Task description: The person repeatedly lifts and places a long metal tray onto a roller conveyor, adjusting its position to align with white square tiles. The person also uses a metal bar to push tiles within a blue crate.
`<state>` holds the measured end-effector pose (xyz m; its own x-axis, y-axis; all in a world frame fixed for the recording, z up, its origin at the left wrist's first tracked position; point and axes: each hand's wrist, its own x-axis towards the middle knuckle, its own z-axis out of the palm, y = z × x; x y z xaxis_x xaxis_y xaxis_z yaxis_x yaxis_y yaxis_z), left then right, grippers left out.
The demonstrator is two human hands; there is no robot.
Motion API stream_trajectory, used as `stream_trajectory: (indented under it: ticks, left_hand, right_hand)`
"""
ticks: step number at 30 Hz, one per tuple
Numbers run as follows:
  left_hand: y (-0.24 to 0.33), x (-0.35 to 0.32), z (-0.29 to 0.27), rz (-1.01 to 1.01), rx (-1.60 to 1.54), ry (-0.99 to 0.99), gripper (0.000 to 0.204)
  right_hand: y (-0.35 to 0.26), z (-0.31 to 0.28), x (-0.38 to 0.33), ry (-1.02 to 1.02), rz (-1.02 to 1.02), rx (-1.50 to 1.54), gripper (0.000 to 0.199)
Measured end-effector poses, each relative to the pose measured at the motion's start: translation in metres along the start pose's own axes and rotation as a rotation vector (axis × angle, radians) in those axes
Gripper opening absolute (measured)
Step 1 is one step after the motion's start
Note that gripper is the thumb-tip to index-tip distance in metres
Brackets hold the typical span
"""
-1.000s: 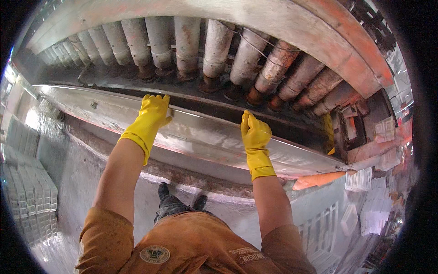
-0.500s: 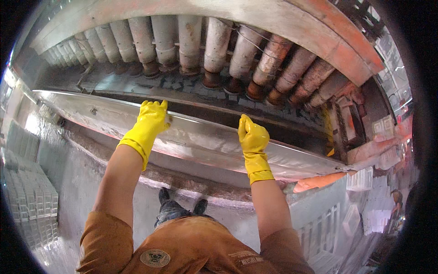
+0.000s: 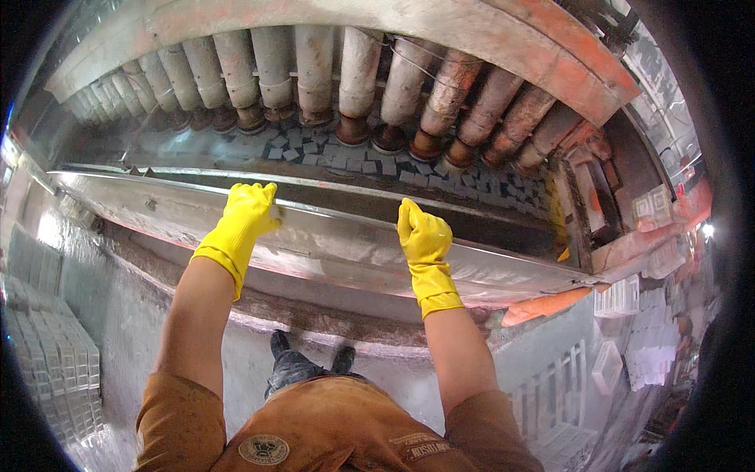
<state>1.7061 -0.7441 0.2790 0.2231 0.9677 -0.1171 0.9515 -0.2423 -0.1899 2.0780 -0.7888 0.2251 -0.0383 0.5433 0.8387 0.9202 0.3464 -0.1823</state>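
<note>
Both my hands wear yellow rubber gloves. My left hand (image 3: 245, 216) curls over the top edge of a long shiny metal wall (image 3: 330, 252) of a trough. My right hand (image 3: 423, 236) grips the same edge further right, fingers folded over the rim. Behind the wall, small pale square blocks (image 3: 370, 157) lie wet in the trough, under a row of rusty cylinders (image 3: 354, 86) that slant down toward them.
A wet grey floor lies below, with my dark boots (image 3: 303, 362) on it. Stacks of pale moulded trays (image 3: 47, 370) stand at the left. White crates and trays (image 3: 629, 346) pile up at the right. An orange-painted frame (image 3: 550, 63) spans the top.
The view has tilted so the trough and its blocks show more. Both hands stay on the metal edge, now a little lower in the picture.
</note>
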Motion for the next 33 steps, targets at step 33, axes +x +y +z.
stream_trajectory:
  ticks: [33]
  left_hand:
    - [-0.013, 0.008, -0.013, 0.098, -0.147, -0.226, 0.065]
  right_hand:
    - [-0.010, -0.003, -0.015, -0.015, -0.005, -0.018, 0.019]
